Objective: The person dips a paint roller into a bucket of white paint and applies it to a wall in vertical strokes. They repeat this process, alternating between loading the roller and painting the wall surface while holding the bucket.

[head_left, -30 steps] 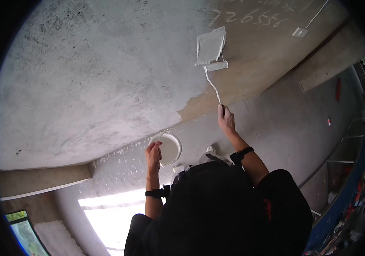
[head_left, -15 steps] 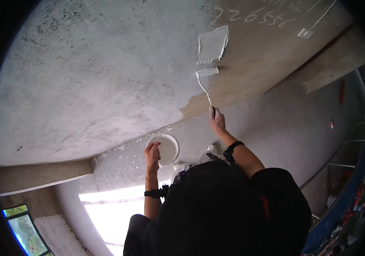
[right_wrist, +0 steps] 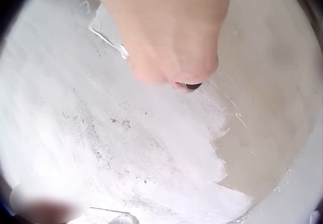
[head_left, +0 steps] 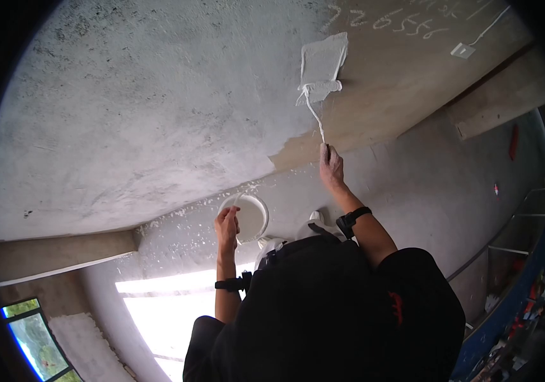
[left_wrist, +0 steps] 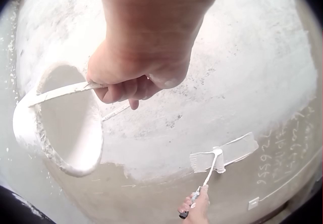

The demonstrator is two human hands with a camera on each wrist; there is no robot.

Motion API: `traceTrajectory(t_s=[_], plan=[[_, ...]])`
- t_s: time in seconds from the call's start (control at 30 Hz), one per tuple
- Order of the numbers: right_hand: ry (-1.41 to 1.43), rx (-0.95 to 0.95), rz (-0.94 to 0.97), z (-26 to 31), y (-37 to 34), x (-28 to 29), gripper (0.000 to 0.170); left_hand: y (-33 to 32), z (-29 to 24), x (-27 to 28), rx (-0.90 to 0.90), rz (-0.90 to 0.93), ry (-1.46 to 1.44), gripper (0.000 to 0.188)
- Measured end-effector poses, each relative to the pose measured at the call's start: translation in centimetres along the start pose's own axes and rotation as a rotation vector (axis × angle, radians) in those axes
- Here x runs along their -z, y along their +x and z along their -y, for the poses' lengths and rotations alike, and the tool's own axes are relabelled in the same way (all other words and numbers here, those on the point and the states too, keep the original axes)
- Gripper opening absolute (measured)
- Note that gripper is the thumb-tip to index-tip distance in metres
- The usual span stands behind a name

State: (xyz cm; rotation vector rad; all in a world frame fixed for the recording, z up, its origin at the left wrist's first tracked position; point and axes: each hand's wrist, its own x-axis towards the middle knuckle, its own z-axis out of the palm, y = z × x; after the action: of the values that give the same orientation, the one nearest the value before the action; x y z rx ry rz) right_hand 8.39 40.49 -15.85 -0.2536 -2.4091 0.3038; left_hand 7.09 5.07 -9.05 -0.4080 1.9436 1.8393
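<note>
The right hand (head_left: 332,168) grips the dark handle of a paint roller (head_left: 321,87), whose white-coated head lies against the wall at the lower edge of a thick white patch (head_left: 323,57). In the right wrist view the fist (right_wrist: 174,62) hides most of the roller; only the dark handle end (right_wrist: 193,87) shows. Curled fingers of the left hand (head_left: 226,227) hold the handle of a white bucket (head_left: 263,213). The left wrist view shows that hand (left_wrist: 136,77) around the bucket handle (left_wrist: 63,92), with the bucket hanging tilted beside it.
The wall (head_left: 158,114) is whitish on the left and bare brown on the right, with chalk numbers. A switch plate (head_left: 462,50) with a white conduit sits at upper right. White splatters dot the floor (head_left: 412,191) beside the wall. A blue-sided structure (head_left: 498,331) stands at right.
The right hand has moved up toward the wall patch, and the roller head has gone from below the patch to its lower edge. The left hand still holds the bucket handle, nearly unmoved.
</note>
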Motion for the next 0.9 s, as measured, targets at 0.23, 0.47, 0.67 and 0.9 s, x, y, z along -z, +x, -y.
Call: traceTrajectory(t_s=[0.23, 0.47, 0.67, 0.9], plan=[[0.401, -0.329, -0.019, 0.9, 4.9, 5.0, 0.038, 0.5, 0.1, -0.2, 0.01, 0.005, 0.006, 0.021], [0.512, -0.463, 0.017, 3.0, 10.0, 9.8, 0.038, 0.5, -0.3, -0.7, 0.001, 0.028, 0.018, 0.02], [0.519, -0.425, -0.037, 3.6, 11.4, 10.6, 0.038, 0.5, 0.0, -0.8, -0.006, 0.05, 0.022, 0.023], [0.516, -0.482, -0.027, 3.8, 10.0, 10.1, 0.035, 0.1, -0.5, -0.7, 0.006, 0.035, 0.02, 0.021]])
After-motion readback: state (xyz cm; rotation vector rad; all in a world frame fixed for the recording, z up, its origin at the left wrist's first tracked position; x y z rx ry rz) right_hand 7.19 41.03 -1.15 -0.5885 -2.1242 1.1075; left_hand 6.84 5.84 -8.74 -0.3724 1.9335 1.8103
